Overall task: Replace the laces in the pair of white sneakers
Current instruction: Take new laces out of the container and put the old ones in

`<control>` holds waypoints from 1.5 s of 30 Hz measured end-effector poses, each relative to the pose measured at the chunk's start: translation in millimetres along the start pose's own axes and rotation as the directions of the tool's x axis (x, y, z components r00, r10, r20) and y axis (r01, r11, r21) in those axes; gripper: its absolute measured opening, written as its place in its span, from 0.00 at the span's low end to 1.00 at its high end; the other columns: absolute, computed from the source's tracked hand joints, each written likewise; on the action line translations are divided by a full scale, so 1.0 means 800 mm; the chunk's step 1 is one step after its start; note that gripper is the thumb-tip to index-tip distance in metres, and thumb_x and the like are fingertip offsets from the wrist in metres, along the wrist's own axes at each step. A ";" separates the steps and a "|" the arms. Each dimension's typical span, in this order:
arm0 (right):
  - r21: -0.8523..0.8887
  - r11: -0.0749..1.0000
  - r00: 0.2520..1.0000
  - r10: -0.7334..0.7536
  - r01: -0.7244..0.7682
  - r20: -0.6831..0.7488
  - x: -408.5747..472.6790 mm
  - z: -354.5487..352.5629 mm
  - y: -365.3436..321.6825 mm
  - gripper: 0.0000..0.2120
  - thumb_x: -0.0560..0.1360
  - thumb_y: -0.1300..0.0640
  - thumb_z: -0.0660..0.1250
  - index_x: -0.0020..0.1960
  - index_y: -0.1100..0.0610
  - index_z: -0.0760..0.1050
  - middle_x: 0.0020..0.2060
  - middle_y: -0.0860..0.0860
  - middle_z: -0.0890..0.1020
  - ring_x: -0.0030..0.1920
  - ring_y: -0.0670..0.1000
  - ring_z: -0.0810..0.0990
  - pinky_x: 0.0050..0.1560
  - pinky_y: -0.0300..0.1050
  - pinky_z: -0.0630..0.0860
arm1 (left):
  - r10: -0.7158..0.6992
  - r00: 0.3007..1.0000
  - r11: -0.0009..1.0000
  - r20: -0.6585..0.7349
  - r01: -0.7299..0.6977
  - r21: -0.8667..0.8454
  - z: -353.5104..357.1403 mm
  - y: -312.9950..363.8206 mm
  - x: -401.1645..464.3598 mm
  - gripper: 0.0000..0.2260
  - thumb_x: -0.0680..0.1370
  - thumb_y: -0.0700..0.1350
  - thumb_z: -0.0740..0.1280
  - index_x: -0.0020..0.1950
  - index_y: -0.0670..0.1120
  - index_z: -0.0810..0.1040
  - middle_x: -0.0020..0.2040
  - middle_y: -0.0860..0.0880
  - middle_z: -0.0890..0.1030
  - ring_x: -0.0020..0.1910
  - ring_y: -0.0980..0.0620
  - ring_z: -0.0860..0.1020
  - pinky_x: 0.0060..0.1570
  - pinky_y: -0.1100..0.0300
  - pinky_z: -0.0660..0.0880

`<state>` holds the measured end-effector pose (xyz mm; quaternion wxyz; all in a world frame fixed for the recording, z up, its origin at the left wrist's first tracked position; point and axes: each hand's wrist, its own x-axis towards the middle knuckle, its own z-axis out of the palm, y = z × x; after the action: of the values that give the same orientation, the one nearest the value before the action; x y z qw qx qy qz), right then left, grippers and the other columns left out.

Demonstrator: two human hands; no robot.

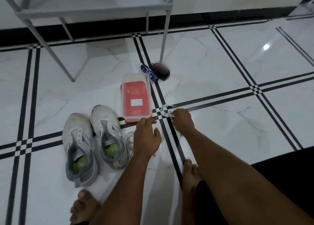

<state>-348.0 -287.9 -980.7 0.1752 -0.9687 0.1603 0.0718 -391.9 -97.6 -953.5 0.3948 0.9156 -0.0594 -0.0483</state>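
I am observing the right hand (182, 121) pinching a coiled white lace (167, 111) just above the floor (237, 123), at about one o'clock from the person's feet; I judge it is being lifted out ready for threading. The left hand (147, 138) is hovering with fingers relaxed and loosely spread, its fingertips at the near edge of the clear box (135, 97), which is sitting on a red lid. The two sneakers (94, 143) are standing side by side at ten o'clock, eyelets bare, toes pointing away. A loose lace (130, 138) is lying between the nearer sneaker and the left hand, partly hidden. A dark blurred object and a blue packet (149, 72) are lying at twelve o'clock by a rack leg (164, 38). Nothing is blocking the way to the sneakers.
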 end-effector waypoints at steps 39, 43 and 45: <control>0.577 0.787 0.943 0.020 -0.220 0.332 0.021 -0.014 -0.075 0.15 0.87 0.53 0.58 0.57 0.63 0.77 0.49 0.59 0.85 0.40 0.56 0.89 0.45 0.58 0.88 | -0.730 0.648 0.557 0.217 0.749 -0.359 -0.091 -0.032 0.151 0.16 0.72 0.41 0.68 0.57 0.38 0.82 0.46 0.41 0.86 0.41 0.42 0.85 0.38 0.53 0.82; 0.389 0.917 0.954 -0.037 -0.087 0.298 0.028 -0.010 -0.079 0.14 0.83 0.53 0.60 0.52 0.62 0.77 0.47 0.60 0.85 0.45 0.60 0.88 0.48 0.62 0.86 | -0.492 0.769 0.846 -0.407 0.533 -0.017 -0.102 -0.027 0.136 0.13 0.83 0.46 0.59 0.58 0.39 0.78 0.58 0.40 0.77 0.52 0.37 0.80 0.43 0.50 0.72; 0.241 0.970 0.942 -0.047 -0.037 0.332 0.027 -0.011 -0.083 0.17 0.83 0.48 0.60 0.55 0.62 0.77 0.52 0.59 0.85 0.51 0.60 0.85 0.53 0.56 0.84 | -0.362 0.724 0.893 -0.587 0.450 0.003 -0.107 -0.026 0.133 0.12 0.85 0.45 0.58 0.58 0.38 0.77 0.58 0.40 0.74 0.47 0.37 0.79 0.39 0.52 0.69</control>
<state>-304.9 -237.9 -955.9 0.3179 -0.9138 0.1332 0.2148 -273.4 -37.2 -914.6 0.3058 0.9037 0.2609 0.1477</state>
